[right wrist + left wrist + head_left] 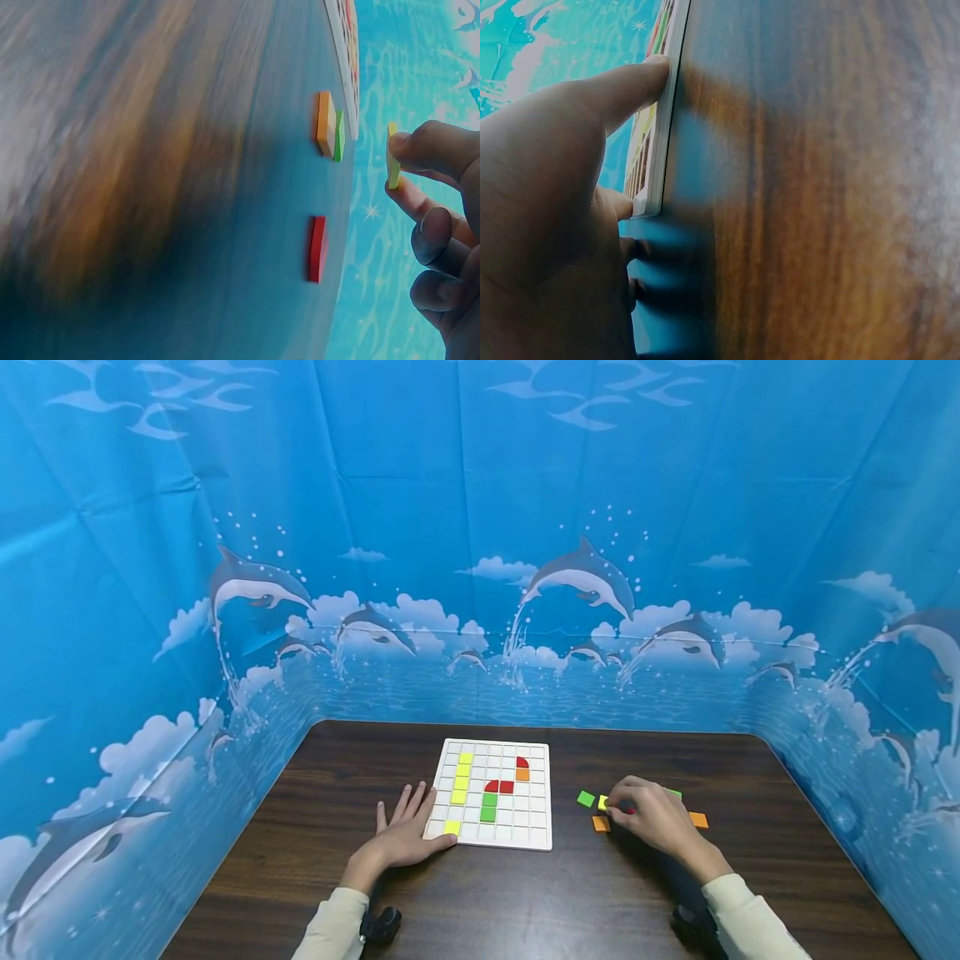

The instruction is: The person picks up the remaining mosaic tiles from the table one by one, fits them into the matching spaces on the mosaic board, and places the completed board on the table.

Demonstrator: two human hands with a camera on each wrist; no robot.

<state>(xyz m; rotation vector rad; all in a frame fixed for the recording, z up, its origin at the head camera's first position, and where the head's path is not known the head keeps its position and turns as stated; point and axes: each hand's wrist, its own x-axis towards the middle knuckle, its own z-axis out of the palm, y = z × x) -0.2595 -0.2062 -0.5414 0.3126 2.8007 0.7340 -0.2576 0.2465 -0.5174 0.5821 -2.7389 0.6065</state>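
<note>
A white square grid board (pixel 536 793) lies on the table with coloured tiles in some of its cells. My left hand (pixel 401 839) rests at its near left corner, fingers spread and thumb (pixel 641 82) on the near edge. Right of the board, my right hand (pixel 654 814) pinches a thin yellow tile (pixel 393 169) between thumb and finger, held above the table. Around that hand lie a green tile (pixel 586 798), an orange tile (pixel 601 824) and a red tile (pixel 317 250); the hand partly hides the red one in the head view.
On the board, yellow tiles (pixel 462 771) form a left column, with another yellow tile (pixel 452 827) nearer. Red, green and orange tiles (pixel 522 775) sit in the middle and right cells. Another orange tile (pixel 699 820) lies beyond the right hand. A dolphin-print curtain (pixel 465 568) encloses the dark wooden table (pixel 510 902).
</note>
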